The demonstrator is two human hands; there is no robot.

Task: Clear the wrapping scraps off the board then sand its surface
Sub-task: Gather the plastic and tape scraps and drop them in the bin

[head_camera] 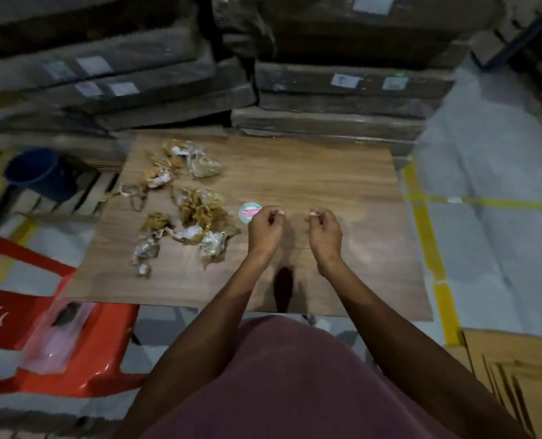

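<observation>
**Scraps still on board, sanding not begun**

Wrapping scraps (181, 204): crumpled tape and film, scattered over the left half of the board (311, 172). Likely light, springy and possibly sticky; best bunched from the edges inward. Board looks stiff, flat, wood-grained. A round sticker (250, 211) lies just beside the left hand (265, 228). Left and right hand (325, 231) hover mid-board, fingers curled, tips pinched; whether anything is held, cannot tell. Red chair (73, 337) near left.
</observation>
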